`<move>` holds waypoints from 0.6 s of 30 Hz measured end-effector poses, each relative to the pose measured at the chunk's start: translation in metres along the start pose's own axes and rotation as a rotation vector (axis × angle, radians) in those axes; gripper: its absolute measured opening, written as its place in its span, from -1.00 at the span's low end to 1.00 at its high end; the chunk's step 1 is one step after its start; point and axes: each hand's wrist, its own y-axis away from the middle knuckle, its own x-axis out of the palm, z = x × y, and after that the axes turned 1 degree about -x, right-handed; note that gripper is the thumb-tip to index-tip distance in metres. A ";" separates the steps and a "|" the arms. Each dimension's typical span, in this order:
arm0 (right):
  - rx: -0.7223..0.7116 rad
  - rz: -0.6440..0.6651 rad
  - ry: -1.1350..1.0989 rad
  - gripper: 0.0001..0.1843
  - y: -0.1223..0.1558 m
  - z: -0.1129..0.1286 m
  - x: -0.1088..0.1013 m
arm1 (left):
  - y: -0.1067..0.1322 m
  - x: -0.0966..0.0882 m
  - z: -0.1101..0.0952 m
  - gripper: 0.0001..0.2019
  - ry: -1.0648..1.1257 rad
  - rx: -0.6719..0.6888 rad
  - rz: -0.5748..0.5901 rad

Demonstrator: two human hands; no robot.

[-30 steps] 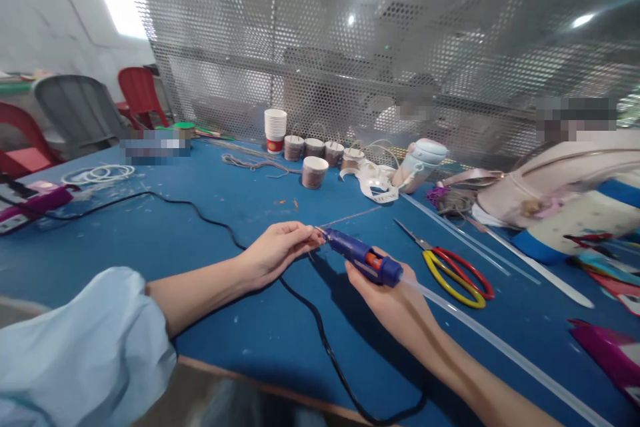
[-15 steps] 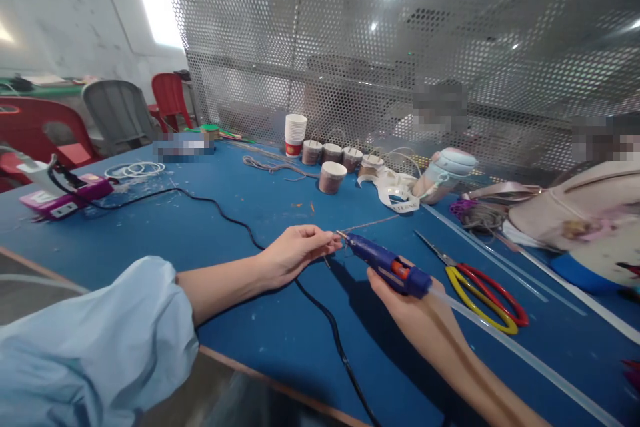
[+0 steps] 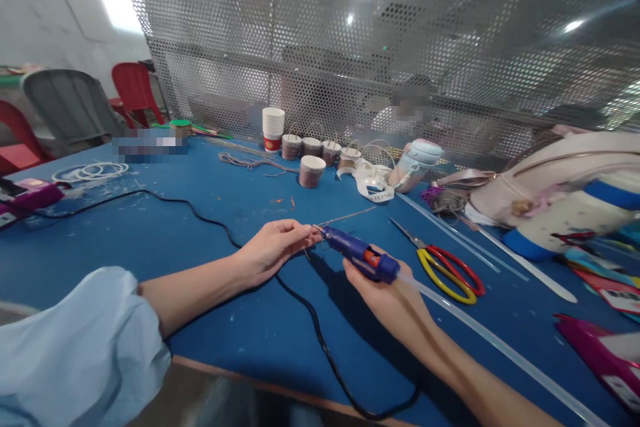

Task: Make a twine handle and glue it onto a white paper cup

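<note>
In my right hand is a blue hot glue gun, a long clear glue stick running out of its back toward the lower right. Its nozzle touches or nearly touches the fingertips of my left hand. Those fingers pinch a thin brown cord; one length stretches right across the table, and a short end hangs below the fingers. Scissors with one yellow and one red handle lie to the right of my right hand. Beyond my hands stands a cord-wrapped paper cup.
A black cable crosses the blue table. At the back are stacked white cups, several wrapped cups, white paper strips and a bottle. Clear sticks, a bag and a purple power strip lie right.
The view has turned to the right, so things appear shifted left and the purple power strip at right shows. Both hands keep their grip, with the nozzle still at my left fingertips.
</note>
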 end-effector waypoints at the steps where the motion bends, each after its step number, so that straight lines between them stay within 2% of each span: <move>1: -0.003 -0.013 0.013 -0.73 0.000 -0.001 0.000 | 0.000 0.000 0.000 -0.78 -0.002 -0.002 -0.004; 13: 0.024 -0.011 -0.032 -0.76 0.001 0.000 0.002 | 0.003 0.005 -0.005 -0.82 0.005 -0.020 -0.051; 18: 0.002 0.014 -0.034 -0.74 0.001 0.002 0.000 | 0.002 0.002 -0.003 -0.81 -0.011 0.006 -0.020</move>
